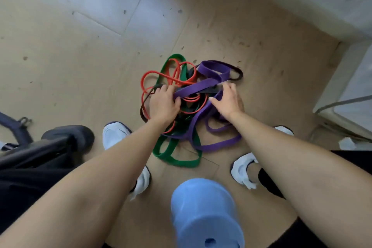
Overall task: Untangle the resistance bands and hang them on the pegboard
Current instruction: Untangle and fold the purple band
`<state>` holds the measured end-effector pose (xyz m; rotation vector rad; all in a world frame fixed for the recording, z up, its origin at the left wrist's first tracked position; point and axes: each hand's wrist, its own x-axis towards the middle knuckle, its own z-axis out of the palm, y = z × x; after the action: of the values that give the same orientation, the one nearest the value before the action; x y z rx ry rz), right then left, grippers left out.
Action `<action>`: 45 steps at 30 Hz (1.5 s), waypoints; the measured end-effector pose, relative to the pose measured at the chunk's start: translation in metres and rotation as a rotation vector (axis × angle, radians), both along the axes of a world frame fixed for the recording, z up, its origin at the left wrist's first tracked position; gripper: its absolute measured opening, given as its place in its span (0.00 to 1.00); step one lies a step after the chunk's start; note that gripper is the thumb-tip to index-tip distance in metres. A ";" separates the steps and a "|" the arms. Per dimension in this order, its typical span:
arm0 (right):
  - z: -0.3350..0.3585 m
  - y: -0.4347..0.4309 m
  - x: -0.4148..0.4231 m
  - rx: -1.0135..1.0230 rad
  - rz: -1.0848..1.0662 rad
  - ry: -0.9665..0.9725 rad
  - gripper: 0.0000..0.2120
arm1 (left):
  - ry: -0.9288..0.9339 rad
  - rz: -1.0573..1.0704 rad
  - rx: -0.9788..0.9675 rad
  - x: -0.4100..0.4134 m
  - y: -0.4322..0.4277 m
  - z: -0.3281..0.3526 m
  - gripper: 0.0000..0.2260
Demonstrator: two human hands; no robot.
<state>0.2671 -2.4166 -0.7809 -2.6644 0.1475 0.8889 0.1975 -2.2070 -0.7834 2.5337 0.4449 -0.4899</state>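
A tangle of resistance bands lies on the tan floor between my feet. It holds a wide green band (175,160), a thin red band (150,75), a purple band (213,68) and a black band (238,74). My left hand (164,103) sits on the left of the pile, its fingers curled down into the bands where purple and black strands cross. On the right side, my right hand (227,99) has its fingers curled over a purple strand and a black strand, with the thumb spread out. No pegboard is in view.
A light blue plastic stool (205,213) stands just below the pile, near my body. A black office chair (60,143) is at the left. White furniture (350,94) with a grey cable stands at the right, and a wall base runs along the upper right.
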 end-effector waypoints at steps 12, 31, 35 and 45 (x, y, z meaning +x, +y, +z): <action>-0.024 -0.023 0.015 0.284 -0.068 -0.165 0.08 | 0.106 0.086 -0.188 0.029 -0.003 -0.023 0.06; 0.216 -0.076 0.004 0.482 0.230 -0.321 0.13 | -0.504 -0.094 -0.449 0.051 -0.017 0.293 0.14; 0.262 -0.077 -0.001 0.414 0.354 -0.372 0.11 | -0.690 -0.098 -0.504 0.040 -0.028 0.359 0.10; 0.365 -0.067 0.018 0.842 0.267 -0.453 0.28 | -0.788 -0.110 -0.735 0.053 -0.061 0.420 0.07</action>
<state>0.2852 -2.4835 -0.4163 -2.0139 -0.5717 0.2740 0.2505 -2.2682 -0.3632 1.8240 -0.1586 0.2891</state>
